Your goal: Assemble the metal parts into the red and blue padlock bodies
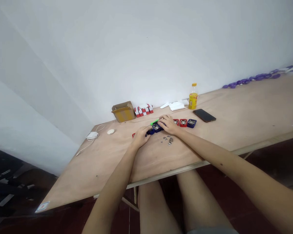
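Small square red and blue cases with open tops and circuit parts inside lie in a row on the table. My left hand (141,136) is at the row's left part, thumb and fingers around a blue case (150,131). Beside it sits another blue case (156,127). My right hand (167,124) bends over the row, its fingers at a further blue case that it mostly covers. A green-handled screwdriver (154,122) lies just behind the cases. To the right of my right hand are a red case (183,123) and a blue case (191,123). Several small silvery metal pieces (170,141) lie in front.
Along the wall stand an open cardboard box (123,112), several red-and-white small boxes (143,110), white papers (177,106) and a yellow drink bottle (192,97). A phone (204,115) lies at right. Leftward are a white round object (110,131) and a white charger with cable (92,135).
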Demonstrator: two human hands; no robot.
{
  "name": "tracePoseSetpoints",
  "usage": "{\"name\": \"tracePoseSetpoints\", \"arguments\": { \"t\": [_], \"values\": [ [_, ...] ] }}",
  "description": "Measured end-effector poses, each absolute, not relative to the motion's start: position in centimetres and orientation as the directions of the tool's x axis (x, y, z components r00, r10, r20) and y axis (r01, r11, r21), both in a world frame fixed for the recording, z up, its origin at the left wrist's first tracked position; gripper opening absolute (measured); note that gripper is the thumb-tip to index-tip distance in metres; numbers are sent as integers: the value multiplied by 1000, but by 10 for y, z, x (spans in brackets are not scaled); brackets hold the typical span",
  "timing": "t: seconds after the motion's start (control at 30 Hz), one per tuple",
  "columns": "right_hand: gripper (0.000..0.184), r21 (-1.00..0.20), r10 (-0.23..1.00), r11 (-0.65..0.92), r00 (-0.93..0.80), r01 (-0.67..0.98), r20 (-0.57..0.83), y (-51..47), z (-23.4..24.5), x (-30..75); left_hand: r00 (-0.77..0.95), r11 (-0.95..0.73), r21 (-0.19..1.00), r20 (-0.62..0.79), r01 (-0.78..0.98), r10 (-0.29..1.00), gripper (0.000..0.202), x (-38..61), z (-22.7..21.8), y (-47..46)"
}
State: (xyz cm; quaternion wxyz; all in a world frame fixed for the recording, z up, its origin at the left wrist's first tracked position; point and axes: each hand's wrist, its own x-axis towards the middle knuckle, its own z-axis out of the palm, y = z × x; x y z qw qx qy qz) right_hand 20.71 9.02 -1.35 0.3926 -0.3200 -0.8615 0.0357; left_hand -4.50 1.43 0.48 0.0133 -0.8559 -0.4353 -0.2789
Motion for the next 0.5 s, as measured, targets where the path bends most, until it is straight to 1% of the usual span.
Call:
{"name": "tracePoseSetpoints", "arguments": {
  "t": [0.1, 0.2, 0.33, 0.5],
  "values": [
    [39, -311, 579, 790, -478, 527, 660, 89, -12, 206, 471, -607, 150, 498, 781, 729, 47, -40, 5, 12],
    [39, -324, 591, 780, -460, 536, 663, 89, -11, 206, 436, -572, 140, 510, 808, 741, 52, -36, 4, 11],
    [40, -335, 599, 774, -450, 537, 662, 89, -11, 206, 389, -534, 167, 516, 829, 764, 43, -35, 0, 12],
    [40, -336, 611, 762, -442, 553, 657, 89, -11, 205, 409, -546, 148, 510, 825, 757, 34, -35, -6, 15]
  ]
}}
